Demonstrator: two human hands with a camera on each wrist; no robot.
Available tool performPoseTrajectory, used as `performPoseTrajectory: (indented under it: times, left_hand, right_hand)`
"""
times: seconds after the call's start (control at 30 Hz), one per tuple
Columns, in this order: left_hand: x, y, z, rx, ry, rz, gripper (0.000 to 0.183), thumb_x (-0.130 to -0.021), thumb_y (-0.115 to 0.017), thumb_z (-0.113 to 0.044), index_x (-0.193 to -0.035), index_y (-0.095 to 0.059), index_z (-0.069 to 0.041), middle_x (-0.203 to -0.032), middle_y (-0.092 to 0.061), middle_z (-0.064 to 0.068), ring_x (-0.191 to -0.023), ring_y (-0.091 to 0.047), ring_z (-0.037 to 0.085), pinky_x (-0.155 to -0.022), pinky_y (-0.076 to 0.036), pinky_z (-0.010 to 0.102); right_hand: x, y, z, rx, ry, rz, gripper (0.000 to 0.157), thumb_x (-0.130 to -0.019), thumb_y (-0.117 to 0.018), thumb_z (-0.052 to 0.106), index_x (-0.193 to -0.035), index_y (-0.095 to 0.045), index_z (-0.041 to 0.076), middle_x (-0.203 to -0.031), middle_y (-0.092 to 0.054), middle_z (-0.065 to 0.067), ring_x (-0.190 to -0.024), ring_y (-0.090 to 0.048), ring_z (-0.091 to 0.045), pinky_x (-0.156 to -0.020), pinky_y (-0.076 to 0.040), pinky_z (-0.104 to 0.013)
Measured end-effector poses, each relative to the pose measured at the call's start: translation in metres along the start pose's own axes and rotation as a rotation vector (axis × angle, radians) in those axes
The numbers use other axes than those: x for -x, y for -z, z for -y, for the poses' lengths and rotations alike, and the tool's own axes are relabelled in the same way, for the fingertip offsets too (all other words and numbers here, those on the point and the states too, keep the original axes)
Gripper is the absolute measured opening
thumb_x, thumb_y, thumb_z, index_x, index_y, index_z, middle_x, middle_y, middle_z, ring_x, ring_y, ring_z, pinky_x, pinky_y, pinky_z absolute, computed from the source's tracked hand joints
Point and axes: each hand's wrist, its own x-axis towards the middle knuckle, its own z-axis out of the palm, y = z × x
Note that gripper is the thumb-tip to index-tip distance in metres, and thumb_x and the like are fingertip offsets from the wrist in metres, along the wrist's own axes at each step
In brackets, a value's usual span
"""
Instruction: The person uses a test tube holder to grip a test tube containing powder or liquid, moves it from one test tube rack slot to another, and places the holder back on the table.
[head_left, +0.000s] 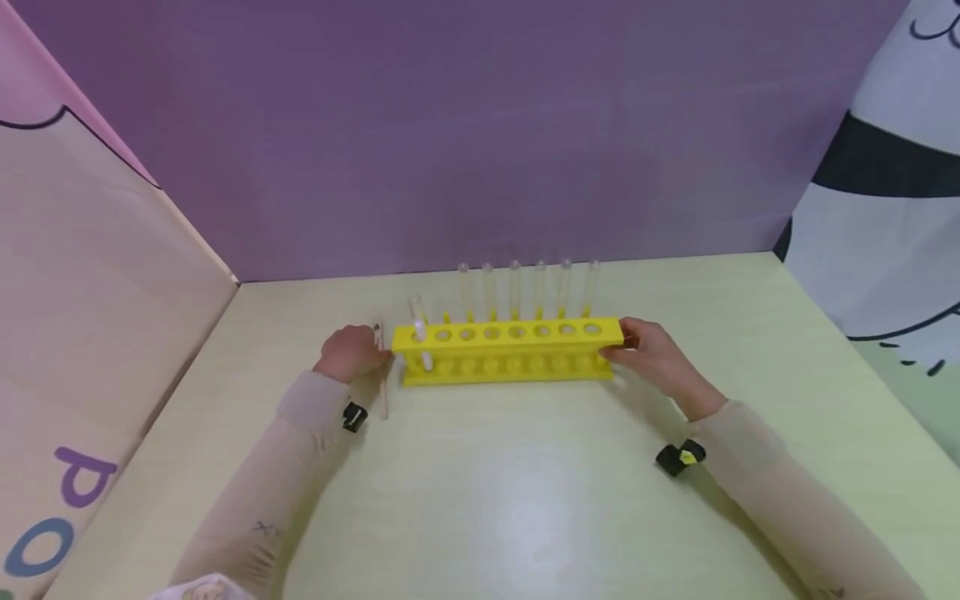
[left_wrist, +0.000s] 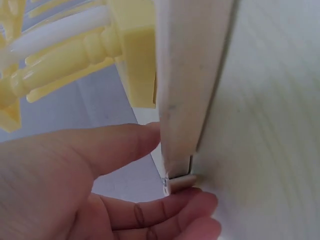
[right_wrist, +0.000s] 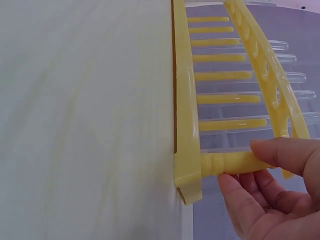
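Note:
A yellow test tube rack point(head_left: 510, 377) stands upright at mid-table. My right hand point(head_left: 651, 357) pinches its right end post point(right_wrist: 235, 163) between thumb and fingers. Along the back of the rack, several clear test tubes point(head_left: 515, 287) sit upside down on yellow pegs. A white rod-like piece point(head_left: 420, 330) is in the leftmost hole. Just left of the rack lies a narrow wooden test tube clamp point(head_left: 385, 392) with a metal end. My left hand point(head_left: 351, 352) holds this clamp, its thumb point(left_wrist: 145, 137) against one side and its curled fingers at the metal end.
The pale table point(head_left: 465, 500) reaches back to a purple wall panel point(head_left: 480, 142). Printed panels flank it, one on the left point(head_left: 90, 292) and one on the right point(head_left: 885, 275). Black wrist cameras hang below both sleeves.

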Motion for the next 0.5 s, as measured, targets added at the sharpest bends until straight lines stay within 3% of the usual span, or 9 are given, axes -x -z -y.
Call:
performPoseTrajectory:
  times: [0.2,0.5]
  left_hand:
    - [0.0044,0.0016,-0.0059,-0.017,0.012,0.007,0.037,-0.089,-0.059,-0.037,-0.090,-0.060,0.000,-0.073,-0.054,0.009,-0.066,-0.049,0.021,-0.054,-0.039,0.027]
    - [0.0061,0.0002,-0.0020,-0.001,-0.032,-0.012,0.032,-0.088,-0.059,-0.032,-0.080,-0.058,-0.001,-0.066,-0.052,0.008,-0.061,-0.048,0.020,-0.051,-0.036,0.027]
  right_hand:
    - [0.0015,0.0009,0.0011,0.003,0.004,0.004,0.035,-0.089,-0.063,0.008,-0.117,-0.052,-0.009,-0.119,-0.056,-0.025,-0.108,-0.055,-0.036,-0.076,-0.045,-0.014]
    - [0.0011,-0.0001,0.0001,0.015,0.054,0.007,0.034,-0.090,-0.061,0.004,-0.119,-0.052,-0.011,-0.119,-0.056,-0.026,-0.109,-0.055,-0.039,-0.085,-0.049,-0.027]
